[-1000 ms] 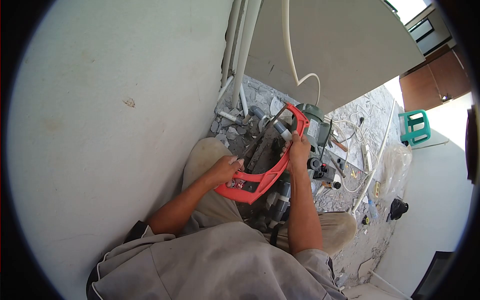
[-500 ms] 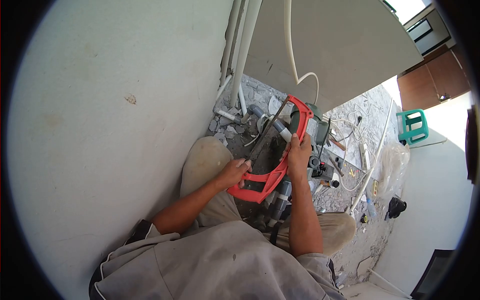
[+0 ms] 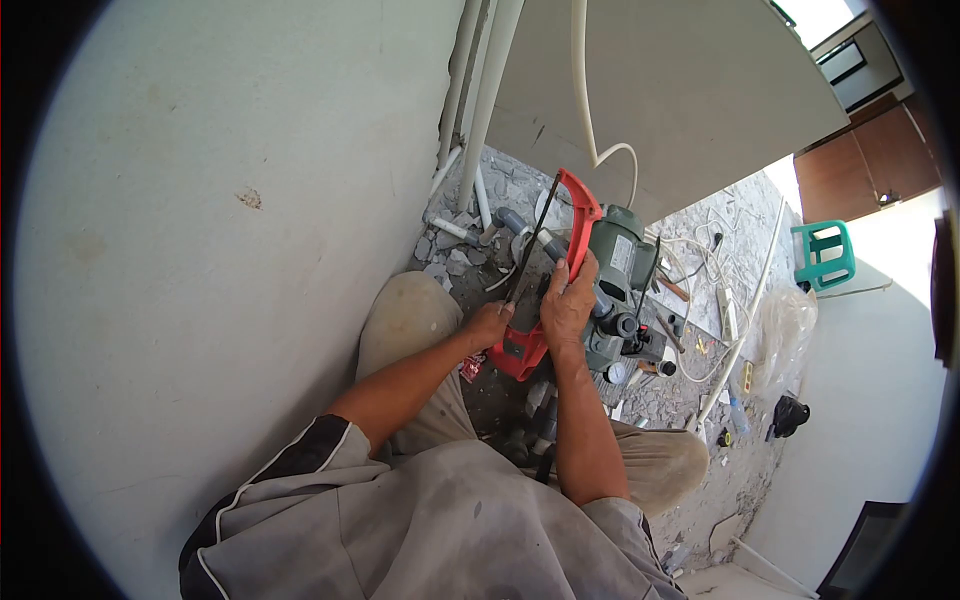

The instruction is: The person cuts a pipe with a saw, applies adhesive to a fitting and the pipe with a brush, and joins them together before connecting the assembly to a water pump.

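Red plastic formed the frame of the hacksaw [image 3: 572,225], which stood in the middle of the scene with its blade [image 3: 533,240] laid across a grey pipe [image 3: 530,232] beside the green pump [image 3: 612,270]. The left hand [image 3: 487,325] was closed around the saw's handle at the near end. The right hand [image 3: 568,300] was closed over the frame farther up, steadying it.

To cut well at this stage, the blade would best be kept square to the pipe, and the stroke long and level. Light pressure on the forward stroke would probably serve; forcing it could make the thin blade twist or wander off line. The upper hand should guide rather than press. Whether the pipe was fixed firmly could not be told, so it might shift under the saw.

Count of items visible:
- one hacksaw, with one blade;
- two hands, both on the saw;
- one pump, right of the saw;
- at least three white pipes [image 3: 487,100] rising along the wall at the far left;
- one white hose [image 3: 580,80] looping down from above;
- one green stool [image 3: 826,254] at the far right.

Loose rubble [image 3: 448,262] lay on the ground near the wall pipes.
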`<state>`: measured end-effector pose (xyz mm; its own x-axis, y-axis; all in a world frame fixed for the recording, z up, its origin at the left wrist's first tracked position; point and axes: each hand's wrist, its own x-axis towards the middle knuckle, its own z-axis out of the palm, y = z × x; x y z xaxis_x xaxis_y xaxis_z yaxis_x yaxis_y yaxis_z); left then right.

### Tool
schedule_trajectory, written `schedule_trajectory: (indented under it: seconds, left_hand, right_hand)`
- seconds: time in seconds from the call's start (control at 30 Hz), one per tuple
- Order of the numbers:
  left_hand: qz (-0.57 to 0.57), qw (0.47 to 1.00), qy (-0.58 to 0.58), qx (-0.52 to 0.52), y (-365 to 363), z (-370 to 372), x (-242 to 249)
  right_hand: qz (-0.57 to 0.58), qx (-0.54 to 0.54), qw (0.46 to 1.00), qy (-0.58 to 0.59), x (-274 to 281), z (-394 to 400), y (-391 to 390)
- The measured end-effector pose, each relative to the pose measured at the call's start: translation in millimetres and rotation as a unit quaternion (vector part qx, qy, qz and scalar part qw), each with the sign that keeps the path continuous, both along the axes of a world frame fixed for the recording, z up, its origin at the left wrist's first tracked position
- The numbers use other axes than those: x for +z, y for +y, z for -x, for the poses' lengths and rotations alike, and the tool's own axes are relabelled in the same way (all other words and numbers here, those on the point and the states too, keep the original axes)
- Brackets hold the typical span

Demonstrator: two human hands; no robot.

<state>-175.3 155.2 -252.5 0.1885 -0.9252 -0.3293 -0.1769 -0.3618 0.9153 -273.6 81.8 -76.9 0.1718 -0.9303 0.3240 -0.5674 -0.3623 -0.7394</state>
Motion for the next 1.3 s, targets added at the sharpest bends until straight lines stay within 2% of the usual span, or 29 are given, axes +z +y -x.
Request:
schedule_trajectory:
  seconds: [0.13, 0.27, 0.33, 0.43, 0.47, 0.5, 0.53, 0.57, 0.63, 0.7, 0.73, 0.83, 0.93, 1.0, 1.07, 1.1, 1.13, 1.2, 1.23, 1.3]
  left_hand:
    - [0.012, 0.998, -0.050, -0.039, 17.0, 0.6, 4.8]
    - [0.010, 1.000, 0.008, -0.013, 23.6, 6.5, -0.3]
    - [0.005, 1.000, 0.005, -0.009, 8.9, -3.9, 14.3]
    - [0.028, 0.999, -0.037, -0.026, -1.6, -9.6, 5.9]
    - [0.039, 0.999, -0.013, -0.021, 1.1, -9.0, 2.8]
    - [0.048, 0.999, 0.012, -0.016, 9.6, -7.5, 21.4]
    - [0.057, 0.998, 0.037, -0.014, 16.4, -5.1, 30.0]
    - [0.047, 0.997, 0.048, -0.028, 19.7, -2.1, 26.3]
    - [0.031, 0.996, 0.071, -0.055, 23.4, 5.7, 8.5]
    - [0.041, 0.991, 0.114, -0.049, 23.7, 14.0, 0.2]
    - [0.044, 0.989, 0.136, -0.045, 25.1, 17.4, -1.5]
    - [0.027, 0.988, 0.129, -0.076, 25.6, 16.8, 2.3]
    - [0.074, 0.988, 0.121, -0.058, 23.7, 22.1, 6.5]
    - [0.039, 0.983, 0.166, -0.072, 27.2, 22.7, 11.4]
    - [0.004, 0.978, 0.193, -0.078, 27.7, 19.8, 18.2]
    - [-0.016, 0.977, 0.198, -0.080, 28.4, 15.9, 40.3]
    - [-0.036, 0.975, 0.204, -0.083, 28.5, 14.9, 51.6]
    - [0.028, 0.982, 0.163, -0.087, 16.7, 23.0, 14.0]
    - [0.063, 0.984, 0.142, -0.088, 12.1, 24.9, 10.4]
    - [0.017, 0.985, 0.145, -0.093, 13.2, 23.1, 19.9]
  right_hand:
    - [-0.012, -0.009, 1.000, -0.010, 0.9, 11.0, 9.9]
    - [-0.021, -0.022, 1.000, 0.003, -3.4, 12.3, 8.7]
    - [-0.027, -0.004, 1.000, 0.009, 6.7, -2.2, -8.4]
    - [-0.011, 0.031, 0.999, -0.015, 15.8, -9.2, -15.1]
    - [-0.005, 0.048, 0.999, -0.025, 19.2, -5.0, -10.8]
    - [0.000, 0.064, 0.997, -0.035, 20.6, -0.5, -5.3]
    - [-0.044, 0.069, 0.996, -0.042, 15.8, 4.1, 0.0]
    - [-0.089, 0.073, 0.992, -0.048, 8.1, 9.8, 5.6]
    - [-0.106, 0.070, 0.991, -0.042, 9.9, 11.6, 13.3]
    - [-0.048, 0.058, 0.997, -0.021, 18.0, 6.4, 19.7]
    - [-0.057, 0.059, 0.997, -0.008, 19.3, 5.5, 21.3]
    - [-0.083, 0.053, 0.995, 0.025, 26.4, -1.1, 22.2]
    - [-0.097, 0.047, 0.993, 0.043, 29.3, -7.9, 26.3]
    - [-0.066, 0.060, 0.995, 0.041, 28.8, -9.5, 25.8]
    - [-0.128, 0.053, 0.990, 0.036, 38.8, -7.2, 23.8]
    - [-0.161, 0.049, 0.985, 0.033, 42.9, -5.6, 24.3]
    - [-0.144, 0.053, 0.987, 0.043, 39.7, -5.3, 22.9]
    - [-0.109, 0.057, 0.990, 0.062, 29.7, -4.7, 16.7]
    - [-0.095, 0.061, 0.992, 0.059, 28.6, -2.4, 14.7]
    - [-0.065, 0.072, 0.994, 0.052, 30.0, -0.9, 6.8]
